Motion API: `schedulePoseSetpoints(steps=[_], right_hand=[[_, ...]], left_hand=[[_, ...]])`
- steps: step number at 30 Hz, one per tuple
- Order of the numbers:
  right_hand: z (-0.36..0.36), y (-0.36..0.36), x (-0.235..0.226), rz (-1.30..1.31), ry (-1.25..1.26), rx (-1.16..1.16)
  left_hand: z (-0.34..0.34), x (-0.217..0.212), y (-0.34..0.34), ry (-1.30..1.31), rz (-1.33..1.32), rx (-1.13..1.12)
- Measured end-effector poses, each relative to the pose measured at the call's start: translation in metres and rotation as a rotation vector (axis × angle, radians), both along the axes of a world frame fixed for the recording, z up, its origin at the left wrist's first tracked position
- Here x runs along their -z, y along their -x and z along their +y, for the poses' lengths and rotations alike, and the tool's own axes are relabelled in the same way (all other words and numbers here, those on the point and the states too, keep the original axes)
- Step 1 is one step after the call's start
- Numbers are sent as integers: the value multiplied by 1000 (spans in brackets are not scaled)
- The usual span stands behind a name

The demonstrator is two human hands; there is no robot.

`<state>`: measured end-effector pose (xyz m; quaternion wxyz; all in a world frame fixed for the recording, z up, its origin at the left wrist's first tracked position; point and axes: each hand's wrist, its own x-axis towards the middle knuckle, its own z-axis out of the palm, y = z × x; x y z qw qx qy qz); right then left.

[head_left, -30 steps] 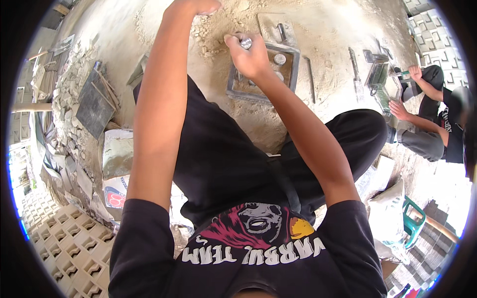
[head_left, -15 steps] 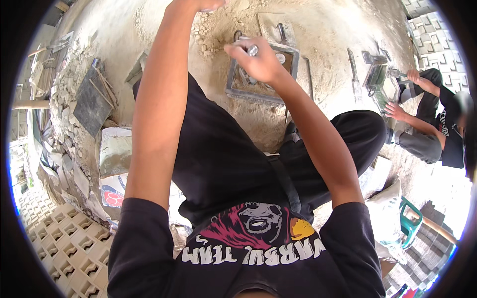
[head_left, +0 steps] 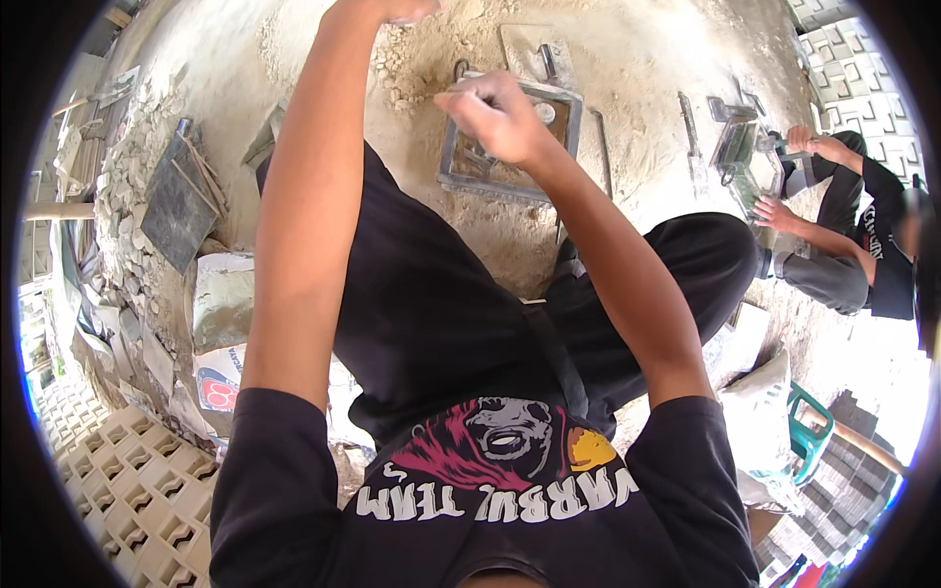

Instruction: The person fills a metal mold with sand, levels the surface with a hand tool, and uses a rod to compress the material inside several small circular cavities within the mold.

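Observation:
My right hand [head_left: 495,120] is curled into a fist above a dark square metal frame [head_left: 490,186] on the dusty ground. A metal rod's rounded end showed in this fist a moment ago; the fingers now hide most of it. Inside the frame lie brownish material and a pale round disc [head_left: 545,114]. My left hand [head_left: 410,10] is up at the top edge, beyond the frame's left side, its fingers largely cut off by the picture's border. Behind the frame lies a flat dusty plate [head_left: 520,41] with a short dark metal cylinder [head_left: 547,63] on it.
A thin metal bar [head_left: 603,152] lies right of the frame. Farther right, another person [head_left: 833,225] handles a similar mould [head_left: 742,157]. At left are a dark plate [head_left: 178,206], rubble [head_left: 125,211] and patterned blocks [head_left: 147,480]. A green stool [head_left: 806,431] stands lower right.
My right fist has turned slightly, and the rod's end is no longer plainly seen. The view has shifted a little; the other person's upper hand has moved slightly left.

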<state>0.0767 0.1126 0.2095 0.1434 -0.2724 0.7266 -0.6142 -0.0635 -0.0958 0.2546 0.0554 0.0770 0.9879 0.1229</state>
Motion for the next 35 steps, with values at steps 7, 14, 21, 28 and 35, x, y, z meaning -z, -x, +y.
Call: schedulePoseSetpoints(steps=[7,14,21,28,35], right_hand=[[-13,3,0,-40,44,-12],[5,-7,-36,-75,-151,63],[45,-10,-23,-22,-119,-20],[69,-19,-33,-40,-10,34],[77,-32,-34,194,-105,105]], left_hand=[[1,5,0,6,12,35],[0,-23,-20,-51,-71,34],[3,-5,-11,-27,1,36],[2,-18,-18,-26,-97,-8],[11,-7,-12,-152,2,133]])
